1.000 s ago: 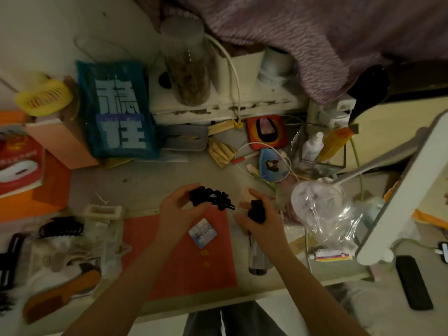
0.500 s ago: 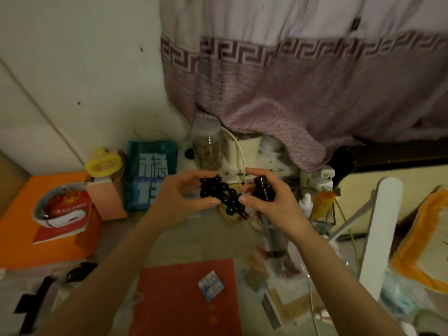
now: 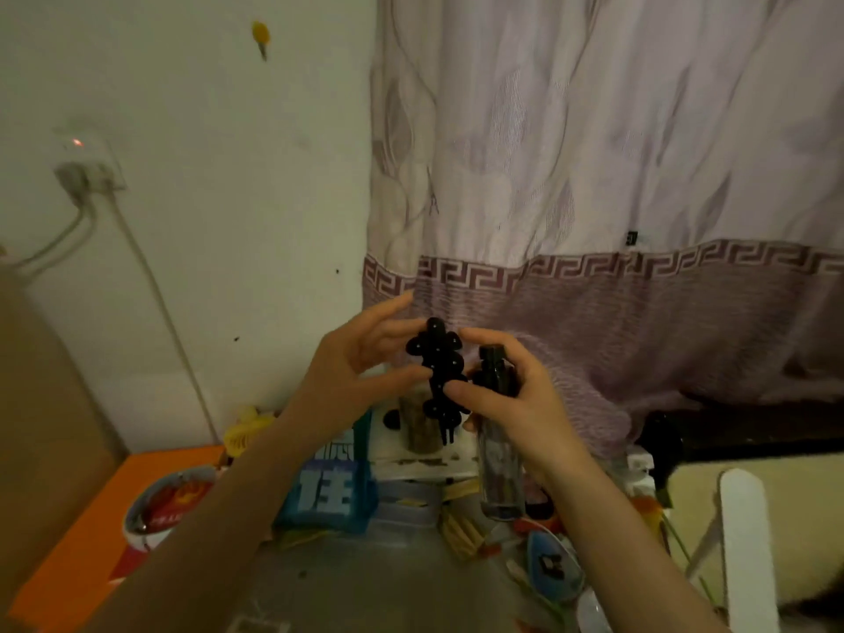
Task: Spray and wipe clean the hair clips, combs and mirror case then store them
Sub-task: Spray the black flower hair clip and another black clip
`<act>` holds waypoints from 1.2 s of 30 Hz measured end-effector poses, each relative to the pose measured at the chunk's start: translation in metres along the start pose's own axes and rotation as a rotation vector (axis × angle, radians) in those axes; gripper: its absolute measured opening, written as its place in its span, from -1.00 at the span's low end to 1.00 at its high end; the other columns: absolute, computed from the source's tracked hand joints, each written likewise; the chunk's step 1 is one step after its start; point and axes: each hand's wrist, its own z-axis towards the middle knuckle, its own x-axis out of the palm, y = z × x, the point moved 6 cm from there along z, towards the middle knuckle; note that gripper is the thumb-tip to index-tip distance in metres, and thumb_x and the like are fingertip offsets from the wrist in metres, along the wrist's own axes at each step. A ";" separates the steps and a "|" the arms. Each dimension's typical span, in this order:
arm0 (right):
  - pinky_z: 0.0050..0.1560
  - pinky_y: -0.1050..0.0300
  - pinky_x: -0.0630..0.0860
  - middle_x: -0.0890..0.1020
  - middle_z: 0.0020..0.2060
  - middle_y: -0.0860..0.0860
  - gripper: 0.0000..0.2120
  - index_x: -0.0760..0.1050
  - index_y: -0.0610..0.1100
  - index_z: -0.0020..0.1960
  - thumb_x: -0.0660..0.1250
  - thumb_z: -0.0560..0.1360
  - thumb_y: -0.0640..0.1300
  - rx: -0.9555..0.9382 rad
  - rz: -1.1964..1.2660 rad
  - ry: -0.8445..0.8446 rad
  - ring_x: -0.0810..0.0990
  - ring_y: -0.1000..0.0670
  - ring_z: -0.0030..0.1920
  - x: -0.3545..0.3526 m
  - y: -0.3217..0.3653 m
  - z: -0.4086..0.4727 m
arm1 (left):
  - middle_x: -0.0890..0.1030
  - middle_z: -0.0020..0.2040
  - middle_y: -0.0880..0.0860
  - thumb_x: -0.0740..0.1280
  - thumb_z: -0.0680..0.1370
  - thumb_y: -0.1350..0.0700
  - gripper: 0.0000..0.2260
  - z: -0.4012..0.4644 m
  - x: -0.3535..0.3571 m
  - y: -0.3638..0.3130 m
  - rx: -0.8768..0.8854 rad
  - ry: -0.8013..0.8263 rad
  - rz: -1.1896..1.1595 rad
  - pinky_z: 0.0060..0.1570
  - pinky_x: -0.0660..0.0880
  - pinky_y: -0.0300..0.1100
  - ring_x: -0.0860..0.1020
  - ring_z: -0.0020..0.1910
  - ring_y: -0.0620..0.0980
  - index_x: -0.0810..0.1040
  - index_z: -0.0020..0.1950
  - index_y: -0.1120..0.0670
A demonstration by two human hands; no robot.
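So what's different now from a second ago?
Both hands rose from just above the desk to in front of the curtain. The black hair clip turned from lying sideways to standing up, and the right hand's fingers now touch it too. Unchanged: the left hand pinches the clip, and the right grips the spray bottle.

Your left hand point(image 3: 361, 363) pinches the hair clip point(image 3: 439, 372), forefinger extended. Your right hand point(image 3: 511, 395) grips the spray bottle point(image 3: 498, 450); both forearms are raised
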 end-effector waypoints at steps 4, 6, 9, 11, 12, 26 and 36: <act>-0.27 0.23 0.57 0.69 -0.16 0.16 -0.43 0.49 0.05 0.24 0.51 0.24 -0.09 -0.084 0.062 -0.122 0.68 0.05 -0.14 0.004 0.017 0.006 | 0.59 0.21 -0.01 0.43 0.33 0.03 -0.38 0.004 -0.009 -0.015 -0.050 -0.136 -0.138 -0.02 0.54 -0.34 0.61 0.12 -0.11 0.32 0.35 -0.16; -0.20 0.25 0.58 0.67 -0.05 0.22 -0.39 0.45 0.05 0.30 0.51 0.29 -0.16 -0.114 0.100 -0.170 0.67 0.10 -0.03 0.004 0.023 0.010 | 0.60 0.18 0.02 0.44 0.31 0.02 -0.35 0.007 -0.009 -0.018 -0.080 -0.146 -0.147 -0.10 0.53 -0.40 0.62 0.08 -0.17 0.34 0.37 -0.12; -0.20 0.31 0.58 0.65 -0.03 0.30 -0.40 0.42 0.06 0.33 0.48 0.37 -0.26 -0.153 0.153 -0.221 0.65 0.19 0.00 0.005 0.032 0.016 | 0.66 0.08 0.05 0.47 0.29 0.05 -0.36 0.009 -0.002 -0.018 -0.119 -0.108 -0.153 -0.12 0.54 -0.36 0.64 0.02 -0.14 0.42 0.36 -0.03; -0.22 0.33 0.57 0.67 -0.06 0.27 -0.48 0.47 0.07 0.25 0.47 0.38 -0.29 -0.172 0.178 -0.252 0.65 0.20 -0.04 0.005 0.037 0.019 | 0.70 -0.04 0.06 0.47 0.30 0.09 -0.43 0.010 0.003 -0.018 -0.113 -0.090 -0.135 -0.13 0.56 -0.33 0.67 -0.06 -0.08 0.48 0.30 0.05; -0.24 0.33 0.57 0.67 -0.08 0.25 -0.52 0.50 0.06 0.20 0.47 0.37 -0.30 -0.184 0.188 -0.267 0.65 0.20 -0.06 0.004 0.039 0.021 | 0.71 -0.09 0.07 0.47 0.31 0.12 -0.49 0.012 0.003 -0.020 -0.091 -0.092 -0.120 -0.13 0.56 -0.32 0.68 -0.10 -0.05 0.51 0.25 0.07; -0.20 0.09 0.62 0.69 -0.14 0.11 -0.70 0.61 0.22 -0.11 0.51 0.20 -0.06 -0.257 0.175 -0.297 0.65 0.01 -0.13 0.002 0.059 0.034 | 0.71 -0.14 0.10 0.43 0.38 0.32 -0.74 0.034 -0.012 -0.035 -0.031 -0.218 -0.256 -0.15 0.58 -0.28 0.68 -0.14 -0.03 0.62 0.05 0.20; -0.20 0.05 0.64 0.64 0.04 -0.13 -0.40 0.52 0.12 0.17 0.53 0.14 0.02 -0.263 0.157 -0.324 0.67 -0.17 -0.02 -0.005 0.067 0.038 | 0.71 -0.20 0.07 0.44 0.31 0.28 -0.81 0.044 -0.027 -0.049 0.018 -0.281 -0.296 -0.17 0.59 -0.30 0.68 -0.20 -0.04 0.66 -0.10 0.17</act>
